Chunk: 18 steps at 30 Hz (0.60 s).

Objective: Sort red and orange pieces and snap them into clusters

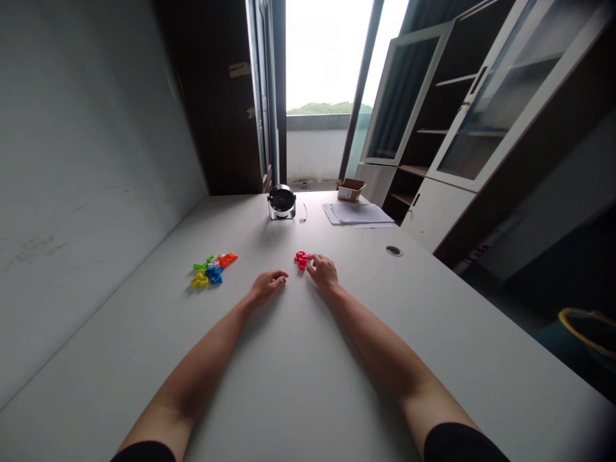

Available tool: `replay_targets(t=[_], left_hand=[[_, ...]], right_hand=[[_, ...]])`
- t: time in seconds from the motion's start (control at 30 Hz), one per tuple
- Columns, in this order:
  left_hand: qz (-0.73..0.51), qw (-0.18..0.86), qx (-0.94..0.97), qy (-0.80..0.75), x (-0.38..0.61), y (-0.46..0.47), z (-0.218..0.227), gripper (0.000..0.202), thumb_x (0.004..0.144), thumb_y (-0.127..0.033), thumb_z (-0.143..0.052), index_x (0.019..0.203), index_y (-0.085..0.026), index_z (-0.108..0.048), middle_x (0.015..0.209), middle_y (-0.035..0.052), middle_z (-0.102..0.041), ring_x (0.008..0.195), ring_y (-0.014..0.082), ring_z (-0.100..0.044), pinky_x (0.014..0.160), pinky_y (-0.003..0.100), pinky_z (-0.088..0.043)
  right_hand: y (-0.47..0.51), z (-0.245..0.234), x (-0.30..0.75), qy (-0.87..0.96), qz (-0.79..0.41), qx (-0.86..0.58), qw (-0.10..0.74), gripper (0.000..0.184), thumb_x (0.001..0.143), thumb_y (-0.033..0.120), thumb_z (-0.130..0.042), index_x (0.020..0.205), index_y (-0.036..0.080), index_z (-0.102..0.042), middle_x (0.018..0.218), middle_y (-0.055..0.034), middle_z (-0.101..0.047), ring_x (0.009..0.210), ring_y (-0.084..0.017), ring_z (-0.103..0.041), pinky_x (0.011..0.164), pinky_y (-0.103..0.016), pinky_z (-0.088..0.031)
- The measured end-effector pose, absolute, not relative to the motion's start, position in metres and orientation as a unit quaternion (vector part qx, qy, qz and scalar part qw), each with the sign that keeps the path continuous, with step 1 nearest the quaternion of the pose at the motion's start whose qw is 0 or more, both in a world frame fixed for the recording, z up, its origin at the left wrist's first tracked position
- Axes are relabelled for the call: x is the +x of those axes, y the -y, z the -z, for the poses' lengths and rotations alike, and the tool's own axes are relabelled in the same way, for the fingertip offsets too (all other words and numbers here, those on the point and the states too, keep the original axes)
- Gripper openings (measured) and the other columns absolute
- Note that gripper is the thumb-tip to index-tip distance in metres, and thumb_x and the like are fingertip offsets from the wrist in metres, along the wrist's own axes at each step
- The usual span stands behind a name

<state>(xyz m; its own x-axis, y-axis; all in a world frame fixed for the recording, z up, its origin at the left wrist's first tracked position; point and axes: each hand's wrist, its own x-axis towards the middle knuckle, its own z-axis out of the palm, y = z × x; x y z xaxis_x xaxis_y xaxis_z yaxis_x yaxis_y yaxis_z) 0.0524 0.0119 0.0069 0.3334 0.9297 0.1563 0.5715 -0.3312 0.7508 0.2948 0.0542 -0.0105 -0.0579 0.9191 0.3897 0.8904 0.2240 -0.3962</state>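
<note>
Small red plastic pieces [301, 258] lie in a little cluster on the white table, ahead of me near the middle. My right hand [324, 272] is at the right side of this cluster, thumb and fingertips bent in against a red piece. Its exact grip is small and partly hidden. Left of the cluster and a bit nearer, my left hand [269, 285] rests low over the table with nothing in it, thumb and fingers loosely stretched to the right. Farther left sits a pile of plastic pieces: orange [227, 260], green [204, 263], blue [214, 275], yellow [199, 279] and some white.
A round black device on a stand [282, 201] is at the table's far side, with a short thin cord [303, 213] beside it. Papers [359, 213] and an open cardboard box [350, 190] lie back right. A cable hole [393, 251] is at right; a wall [96, 128] borders the left.
</note>
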Motion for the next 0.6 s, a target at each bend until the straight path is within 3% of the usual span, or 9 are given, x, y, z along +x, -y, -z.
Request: replay_targets(t=[0.3,0.6], left_hand=[[-0.295,0.302,0.757,-0.499,0.054,-0.011,-0.01,0.032,0.088,-0.035,-0.052,0.108,-0.024,-0.075,0.101,0.0019,-0.076,0.088,0.0175,-0.068,0.08,0.024,-0.05],[-0.295,0.293,0.76,-0.5,0.053,-0.013,-0.007,0.032,0.088,-0.036,-0.052,0.108,-0.024,-0.075,0.102,0.0018,-0.076,0.087,0.017,-0.067,0.081,0.024,-0.05]], right_hand=[[-0.043,0.0,0.282,0.789,0.008,-0.557,0.259,0.024,0.091,0.03,-0.06,0.114,0.024,-0.067,0.118,-0.0094,-0.062,0.109,-0.025,-0.052,0.094,-0.034,-0.04],[-0.049,0.007,0.286,0.79,0.007,-0.549,0.272,0.018,0.092,0.03,-0.059,0.106,0.023,-0.067,0.119,-0.008,-0.063,0.108,-0.023,-0.053,0.092,-0.032,-0.04]])
